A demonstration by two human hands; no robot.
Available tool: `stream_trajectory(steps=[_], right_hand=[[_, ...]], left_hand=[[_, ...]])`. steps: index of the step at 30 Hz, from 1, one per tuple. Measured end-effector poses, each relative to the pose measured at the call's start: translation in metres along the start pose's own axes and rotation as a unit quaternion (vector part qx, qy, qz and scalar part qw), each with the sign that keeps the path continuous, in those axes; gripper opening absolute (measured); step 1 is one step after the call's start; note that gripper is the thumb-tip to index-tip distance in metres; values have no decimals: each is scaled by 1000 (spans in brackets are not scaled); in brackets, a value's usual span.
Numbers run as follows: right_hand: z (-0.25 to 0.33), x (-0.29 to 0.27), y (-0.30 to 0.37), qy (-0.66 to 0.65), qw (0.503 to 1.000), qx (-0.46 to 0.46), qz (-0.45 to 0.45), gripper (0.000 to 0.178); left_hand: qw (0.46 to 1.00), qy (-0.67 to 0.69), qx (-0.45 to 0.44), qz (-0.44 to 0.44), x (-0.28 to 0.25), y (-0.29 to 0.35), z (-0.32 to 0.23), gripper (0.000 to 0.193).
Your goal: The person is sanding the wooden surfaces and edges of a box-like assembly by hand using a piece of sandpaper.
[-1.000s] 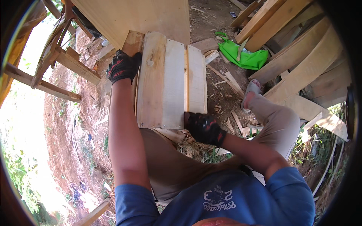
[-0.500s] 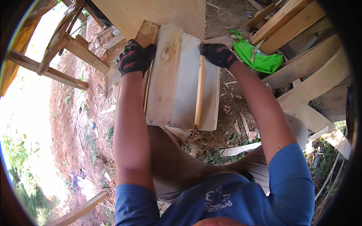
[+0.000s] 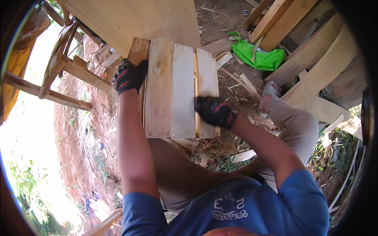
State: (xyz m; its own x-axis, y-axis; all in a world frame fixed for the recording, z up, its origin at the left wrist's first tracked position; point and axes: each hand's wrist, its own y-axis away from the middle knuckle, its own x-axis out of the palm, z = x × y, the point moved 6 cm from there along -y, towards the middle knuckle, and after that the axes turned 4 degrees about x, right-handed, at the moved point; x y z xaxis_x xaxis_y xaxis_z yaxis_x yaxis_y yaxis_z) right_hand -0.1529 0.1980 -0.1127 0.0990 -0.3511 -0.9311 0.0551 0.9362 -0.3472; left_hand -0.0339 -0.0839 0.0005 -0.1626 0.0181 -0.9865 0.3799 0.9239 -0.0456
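A box-like piece of nailed wooden slats (image 3: 158, 90) stands in front of my legs, with a pale middle slat (image 3: 183, 90) and a narrow gap before its right slat (image 3: 207, 74). My left hand (image 3: 130, 76), in a black glove with red marks, is closed round its upper left edge, beside a browner board (image 3: 138, 51). Over the gap, low on the right slat, my right hand (image 3: 215, 112) in a matching glove is curled closed. Some blur lies at its knuckles, and whatever its fingers hold is hidden.
A large plywood sheet (image 3: 138, 19) lies beyond the slatted piece. At the right are a green bag (image 3: 258, 55) and stacked planks (image 3: 315, 63). My sandalled foot (image 3: 268, 96) rests near wood scraps (image 3: 246, 84). A wooden frame (image 3: 84, 74) stands at the left.
My right hand has come down along the gap from the slats' far end toward me. The right slat now sits apart from the pale slat. My left hand keeps its hold, slightly lower in view.
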Motion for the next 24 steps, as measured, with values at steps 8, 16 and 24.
stream_trajectory(steps=[8, 16, 24], right_hand=[[48, -22, 54, -119, 987, -59, 86, 16], [-75, 27, -36, 18, 997, -50, 53, 19], [-161, 55, -126, -55, 998, 28, 29, 24]], left_hand=[[1000, 6, 18, -9, -8, 9, -7, 82], [1000, 8, 16, 9, -3, 5, -9, 81], [991, 133, 2, -16, -7, 4, 7, 65]])
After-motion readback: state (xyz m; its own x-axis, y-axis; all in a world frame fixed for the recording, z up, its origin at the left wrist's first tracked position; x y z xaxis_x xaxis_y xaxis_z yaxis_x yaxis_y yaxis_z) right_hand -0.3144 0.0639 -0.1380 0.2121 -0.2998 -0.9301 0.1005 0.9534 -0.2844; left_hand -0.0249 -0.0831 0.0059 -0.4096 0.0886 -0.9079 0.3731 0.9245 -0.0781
